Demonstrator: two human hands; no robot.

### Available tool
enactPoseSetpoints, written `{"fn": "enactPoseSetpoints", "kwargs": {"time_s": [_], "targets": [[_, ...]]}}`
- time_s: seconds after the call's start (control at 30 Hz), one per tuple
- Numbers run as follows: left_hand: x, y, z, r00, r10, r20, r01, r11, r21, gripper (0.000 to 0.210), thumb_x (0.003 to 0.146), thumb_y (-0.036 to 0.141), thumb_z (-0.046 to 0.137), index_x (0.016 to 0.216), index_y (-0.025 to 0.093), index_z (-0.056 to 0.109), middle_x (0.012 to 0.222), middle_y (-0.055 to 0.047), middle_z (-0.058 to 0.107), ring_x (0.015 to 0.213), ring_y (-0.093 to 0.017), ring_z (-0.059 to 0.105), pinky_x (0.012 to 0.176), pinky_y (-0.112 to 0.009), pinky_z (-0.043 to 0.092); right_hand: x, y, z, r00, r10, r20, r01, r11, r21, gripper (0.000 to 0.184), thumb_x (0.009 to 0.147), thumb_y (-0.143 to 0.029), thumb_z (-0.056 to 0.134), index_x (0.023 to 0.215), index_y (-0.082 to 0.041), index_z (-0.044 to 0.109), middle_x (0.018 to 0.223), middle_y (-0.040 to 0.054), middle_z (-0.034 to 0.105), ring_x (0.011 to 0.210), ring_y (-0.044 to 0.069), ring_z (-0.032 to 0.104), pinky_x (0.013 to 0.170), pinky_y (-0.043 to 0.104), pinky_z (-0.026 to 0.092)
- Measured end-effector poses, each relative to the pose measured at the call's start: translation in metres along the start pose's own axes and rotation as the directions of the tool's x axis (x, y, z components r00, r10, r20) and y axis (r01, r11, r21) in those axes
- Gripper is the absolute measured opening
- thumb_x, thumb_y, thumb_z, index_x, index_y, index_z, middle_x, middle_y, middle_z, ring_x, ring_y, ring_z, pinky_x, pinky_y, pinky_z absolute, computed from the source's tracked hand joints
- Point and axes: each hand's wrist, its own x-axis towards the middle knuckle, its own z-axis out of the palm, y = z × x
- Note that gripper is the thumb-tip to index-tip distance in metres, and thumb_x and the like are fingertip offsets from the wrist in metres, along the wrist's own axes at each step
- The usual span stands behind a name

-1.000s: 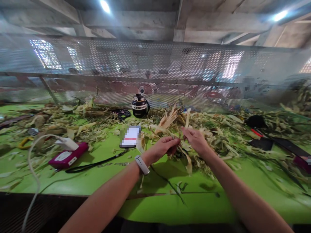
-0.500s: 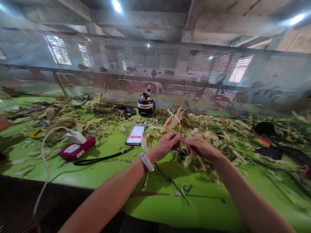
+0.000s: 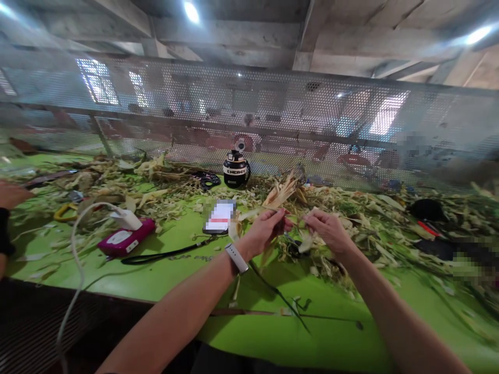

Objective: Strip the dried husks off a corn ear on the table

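- Pinching a strip of pale corn husk [image 3: 298, 221] between both hands, just above the green bench [image 3: 249, 332].
- Left hand [image 3: 267, 228]: fingers [image 3: 281, 217] closed tight on the near end of the husk, thumb pressed against them, a white wristband [image 3: 236, 258] on the wrist.
- Right hand [image 3: 329, 228]: fingers [image 3: 311, 221] curled shut on the other end of the same husk, knuckles up, close beside the left hand but not quite touching.
- Hanging from the grip: a loose pale leaf [image 3: 306, 243], drooping toward the bench.
- Right behind the hands: a tuft of dry yellow husks [image 3: 278, 196] sticking up out of the litter of stalks and leaves [image 3: 374, 228] that spreads to the right.
- Lying left of the hands: a phone [image 3: 219, 217] flat on the bench, a black lanyard [image 3: 163, 254] running from it toward a pink box [image 3: 127, 240] with a white charger [image 3: 125, 219] on top.
- Standing at the back by the perforated metal screen [image 3: 249, 104]: a black bottle [image 3: 236, 169], upright.
- Showing at the far left edge: another person's hand [image 3: 10, 195], well apart.
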Motion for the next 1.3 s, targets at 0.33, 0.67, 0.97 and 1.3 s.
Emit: {"fn": "enactPoseSetpoints", "kwargs": {"time_s": [0.33,0.67,0.97,1.3], "targets": [[-0.007,0.002,0.011,0.988,0.149,-0.029,-0.146,0.987,0.071,0.032,0.062,0.035,0.076,0.084,0.014,0.067,0.081,-0.005,0.071,0.084,-0.016,0.064,0.084,-0.029,0.044,-0.023,-0.010,0.032,0.969,-0.193,0.157,0.242,0.876,-0.417,0.030,0.080,-0.033,0.051,0.054,-0.019,0.047,0.054,-0.0006,0.047,0.051,0.011,0.038,0.052,0.025,0.029],[-0.003,0.011,-0.001,0.991,0.130,0.013,-0.130,0.987,0.096,0.032,0.059,0.034,0.077,0.083,0.014,0.068,0.082,-0.006,0.071,0.086,-0.018,0.064,0.083,-0.030,0.045,-0.015,-0.009,0.025,0.884,0.031,0.466,-0.068,0.996,0.064,0.036,0.078,-0.049,0.053,0.064,-0.015,0.054,0.048,-0.0068,0.035,0.044,0.006,0.029,0.044,0.022,0.021],[-0.002,0.009,-0.002,0.997,0.064,-0.030,-0.063,0.997,0.037,0.029,0.058,0.029,0.078,0.078,0.013,0.065,0.081,-0.005,0.069,0.080,-0.015,0.064,0.076,-0.026,0.047,-0.017,-0.011,0.025,0.863,-0.021,0.505,0.020,1.000,0.007,0.035,0.082,-0.045,0.051,0.061,-0.016,0.051,0.049,-0.0064,0.034,0.046,0.007,0.029,0.045,0.022,0.021],[-0.006,0.014,-0.004,1.000,0.002,-0.008,-0.001,0.991,0.135,0.030,0.069,0.038,0.070,0.086,0.015,0.060,0.065,0.002,0.057,0.061,-0.010,0.057,0.064,-0.027,0.049,-0.023,-0.020,0.021,0.889,-0.440,-0.125,0.328,0.804,-0.496,0.022,0.088,-0.034,0.045,0.086,-0.018,0.060,0.087,0.0078,0.064,0.084,0.020,0.056,0.078,0.031,0.039]]}}
